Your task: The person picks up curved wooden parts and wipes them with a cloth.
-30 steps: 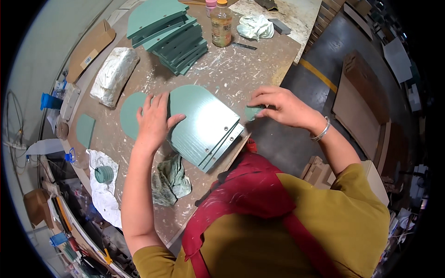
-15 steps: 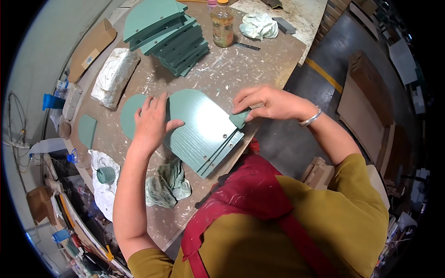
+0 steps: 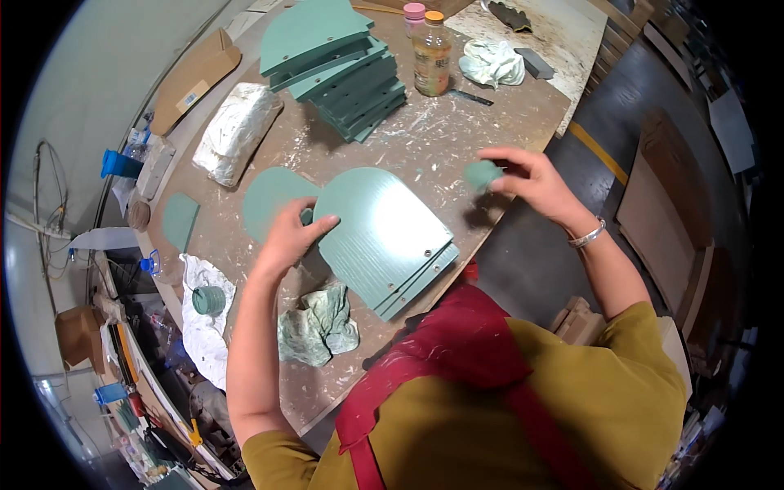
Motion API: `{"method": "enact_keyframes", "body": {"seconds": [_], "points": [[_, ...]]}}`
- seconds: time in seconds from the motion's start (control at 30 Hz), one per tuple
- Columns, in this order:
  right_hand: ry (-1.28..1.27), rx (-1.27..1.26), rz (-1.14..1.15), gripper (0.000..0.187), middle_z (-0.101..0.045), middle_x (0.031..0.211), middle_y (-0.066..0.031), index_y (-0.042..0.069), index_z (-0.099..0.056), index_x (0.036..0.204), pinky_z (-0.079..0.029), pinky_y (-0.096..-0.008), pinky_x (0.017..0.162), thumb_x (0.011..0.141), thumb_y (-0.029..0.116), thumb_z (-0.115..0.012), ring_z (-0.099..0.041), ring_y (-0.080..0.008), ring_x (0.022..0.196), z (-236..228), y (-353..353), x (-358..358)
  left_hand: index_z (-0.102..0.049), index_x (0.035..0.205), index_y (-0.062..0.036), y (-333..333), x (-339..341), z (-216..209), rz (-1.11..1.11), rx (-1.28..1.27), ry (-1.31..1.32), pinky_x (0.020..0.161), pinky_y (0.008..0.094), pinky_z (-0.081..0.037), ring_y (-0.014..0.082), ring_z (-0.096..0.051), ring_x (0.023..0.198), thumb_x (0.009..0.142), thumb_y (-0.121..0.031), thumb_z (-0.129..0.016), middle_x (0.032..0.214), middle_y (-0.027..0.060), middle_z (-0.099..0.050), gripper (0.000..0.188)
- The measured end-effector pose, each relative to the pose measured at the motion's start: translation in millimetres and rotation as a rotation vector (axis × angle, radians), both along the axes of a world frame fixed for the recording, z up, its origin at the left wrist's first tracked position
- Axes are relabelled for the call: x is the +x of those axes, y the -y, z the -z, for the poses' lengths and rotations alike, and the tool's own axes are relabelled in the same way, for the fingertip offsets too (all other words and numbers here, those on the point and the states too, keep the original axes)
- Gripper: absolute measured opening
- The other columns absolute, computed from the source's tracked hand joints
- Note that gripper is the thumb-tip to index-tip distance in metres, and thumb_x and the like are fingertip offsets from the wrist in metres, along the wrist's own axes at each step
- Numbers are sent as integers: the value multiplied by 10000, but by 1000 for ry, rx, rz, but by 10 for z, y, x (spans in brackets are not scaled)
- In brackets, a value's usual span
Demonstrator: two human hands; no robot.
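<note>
In front of me lie a few stacked green panels (image 3: 384,233), rounded at the far end, with small holes along the straight near edge. My left hand (image 3: 294,233) is at the left edge of the top panel, its thumb on the face and its fingers curled at the side, partly blurred. Off the panels' right side, my right hand (image 3: 531,181) pinches a small green pad (image 3: 482,175) above the table; motion blur hides its material. Another green panel (image 3: 273,196) with a rounded end lies beyond my left hand.
A tall stack of green panels (image 3: 327,61) stands at the back, beside a bottle (image 3: 431,61) with an orange cap. Green-stained cloth (image 3: 322,322) lies near the front edge. A green round container (image 3: 209,300) rests on white cloth. A wrapped white bundle (image 3: 237,131) sits left.
My right hand has lifted the green pad off the panel's right corner and moved right. My left hand has gone from lying flat to curling at the panel's left edge. The view has shifted.
</note>
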State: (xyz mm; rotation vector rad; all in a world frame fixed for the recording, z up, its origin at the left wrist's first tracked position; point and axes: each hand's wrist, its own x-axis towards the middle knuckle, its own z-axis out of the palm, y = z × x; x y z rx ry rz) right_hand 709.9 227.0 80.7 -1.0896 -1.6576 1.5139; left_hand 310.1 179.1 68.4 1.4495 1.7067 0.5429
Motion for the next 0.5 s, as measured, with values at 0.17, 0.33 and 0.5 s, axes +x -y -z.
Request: {"method": "enact_keyframes", "body": {"seconds": [0.17, 0.33, 0.5], "points": [[-371, -248, 74, 394, -636, 1238, -66, -7, -574, 1326, -476, -279, 981, 954, 97, -650, -595, -134, 1104, 196, 8, -259, -676, 1138, 42, 28, -10, 229, -85, 116, 170, 978, 350, -460, 251, -612, 1100, 796, -256, -810, 1171, 159, -668, 473], [-453, -331, -44, 386, -590, 1276, -70, 16, -574, 1285, -453, -332, 1041, 937, 144, -682, -572, -166, 1153, 8, 30, -571, -664, 1165, 15, 9, 37, 195, -91, 271, 184, 984, 356, -457, 221, -608, 1095, 826, -223, -782, 1194, 122, -661, 431], [-323, -43, -247, 450, -372, 1544, -150, 44, -659, 1206, -295, -380, 1161, 784, 140, -781, -376, -245, 1408, -283, 17, -632, -617, 1132, -4, 203, 272, -403, -202, 411, 540, 891, 282, -490, 142, -608, 1001, 872, -132, -726, 1122, 90, -653, 310]]}}
